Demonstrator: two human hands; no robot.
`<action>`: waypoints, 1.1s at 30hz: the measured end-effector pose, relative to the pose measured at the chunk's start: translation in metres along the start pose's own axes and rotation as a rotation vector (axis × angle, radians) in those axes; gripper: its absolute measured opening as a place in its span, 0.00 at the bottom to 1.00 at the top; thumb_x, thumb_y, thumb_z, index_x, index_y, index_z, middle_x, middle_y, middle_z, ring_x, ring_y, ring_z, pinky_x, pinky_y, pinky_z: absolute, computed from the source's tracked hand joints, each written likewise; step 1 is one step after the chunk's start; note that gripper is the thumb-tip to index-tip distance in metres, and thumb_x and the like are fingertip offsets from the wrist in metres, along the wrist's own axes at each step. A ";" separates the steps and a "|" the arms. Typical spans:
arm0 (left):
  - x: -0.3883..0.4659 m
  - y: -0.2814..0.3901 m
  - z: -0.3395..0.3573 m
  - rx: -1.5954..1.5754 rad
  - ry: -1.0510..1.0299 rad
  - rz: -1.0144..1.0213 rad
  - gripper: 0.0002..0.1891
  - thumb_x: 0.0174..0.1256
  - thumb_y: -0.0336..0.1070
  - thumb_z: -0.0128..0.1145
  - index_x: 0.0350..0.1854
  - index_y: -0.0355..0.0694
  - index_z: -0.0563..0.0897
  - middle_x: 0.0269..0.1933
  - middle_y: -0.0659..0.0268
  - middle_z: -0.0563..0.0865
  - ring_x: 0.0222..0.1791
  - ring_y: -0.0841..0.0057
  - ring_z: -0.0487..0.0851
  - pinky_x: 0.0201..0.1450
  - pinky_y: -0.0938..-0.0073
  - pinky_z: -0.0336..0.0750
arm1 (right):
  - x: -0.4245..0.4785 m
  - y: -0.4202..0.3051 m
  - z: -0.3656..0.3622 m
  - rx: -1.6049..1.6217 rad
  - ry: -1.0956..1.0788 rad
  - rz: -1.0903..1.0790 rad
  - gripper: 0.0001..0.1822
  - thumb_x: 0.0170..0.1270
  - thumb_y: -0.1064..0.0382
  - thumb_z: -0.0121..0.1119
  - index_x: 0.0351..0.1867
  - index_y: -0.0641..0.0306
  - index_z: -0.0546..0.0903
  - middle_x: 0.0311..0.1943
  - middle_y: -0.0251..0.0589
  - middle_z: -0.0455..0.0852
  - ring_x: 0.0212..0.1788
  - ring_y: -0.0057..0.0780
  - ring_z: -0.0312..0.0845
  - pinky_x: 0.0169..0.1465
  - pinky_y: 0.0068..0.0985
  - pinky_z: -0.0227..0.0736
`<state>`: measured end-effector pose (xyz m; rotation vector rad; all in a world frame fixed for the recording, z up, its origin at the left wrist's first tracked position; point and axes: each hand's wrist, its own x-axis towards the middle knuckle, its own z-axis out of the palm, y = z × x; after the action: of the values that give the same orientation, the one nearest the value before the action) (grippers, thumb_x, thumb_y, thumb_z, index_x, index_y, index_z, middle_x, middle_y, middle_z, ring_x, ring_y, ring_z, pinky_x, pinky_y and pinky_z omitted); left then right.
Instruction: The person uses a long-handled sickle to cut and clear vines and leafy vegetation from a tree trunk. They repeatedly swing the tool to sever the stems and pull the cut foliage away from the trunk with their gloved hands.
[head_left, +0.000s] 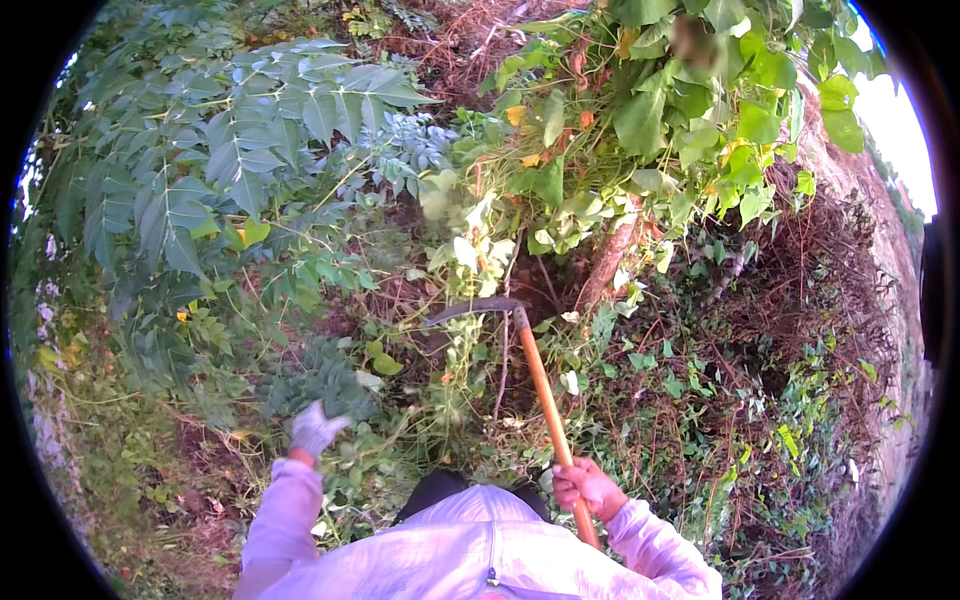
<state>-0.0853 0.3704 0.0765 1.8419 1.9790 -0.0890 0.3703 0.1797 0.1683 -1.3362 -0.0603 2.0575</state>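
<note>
My right hand, ungloved, grips the wooden handle of a sickle low on its shaft. The handle slants up and to the left, and its dark curved blade points left among hanging vines. My left hand wears a pale glove and is held out over low foliage to the left, with some fingers apart and nothing seen in it. A thin bare stem stands just left of the handle, below the blade.
Broad-leaved vines hang over a reddish trunk ahead. A leafy branch reaches in from the upper left. Dry brown brush lies to the right, with a bare slope beyond. Tangled growth surrounds my dark footwear.
</note>
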 end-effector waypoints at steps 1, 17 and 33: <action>0.002 0.061 -0.020 -0.212 -0.075 0.144 0.46 0.44 0.65 0.63 0.53 0.25 0.72 0.45 0.42 0.81 0.47 0.52 0.80 0.52 0.62 0.73 | -0.005 0.006 -0.003 0.041 -0.003 0.018 0.15 0.67 0.63 0.49 0.21 0.55 0.63 0.13 0.23 0.58 0.12 0.15 0.55 0.15 0.18 0.54; 0.046 0.236 0.094 -0.195 -0.354 0.389 0.21 0.64 0.45 0.52 0.52 0.34 0.75 0.55 0.59 0.78 0.53 0.65 0.76 0.54 0.70 0.73 | -0.071 0.004 -0.014 0.194 0.113 -0.001 0.10 0.65 0.66 0.50 0.25 0.59 0.66 0.15 0.24 0.60 0.13 0.14 0.55 0.17 0.17 0.54; 0.043 0.112 0.077 -0.006 0.138 0.411 0.21 0.65 0.49 0.47 0.49 0.38 0.78 0.44 0.52 0.83 0.44 0.55 0.80 0.48 0.60 0.73 | 0.050 -0.010 0.002 -1.251 0.421 -0.798 0.13 0.53 0.62 0.63 0.36 0.66 0.74 0.17 0.52 0.78 0.20 0.46 0.79 0.24 0.36 0.71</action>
<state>0.0419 0.3974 0.0187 2.2614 1.6385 0.1718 0.3616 0.2160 0.1339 -1.9148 -1.5967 0.9129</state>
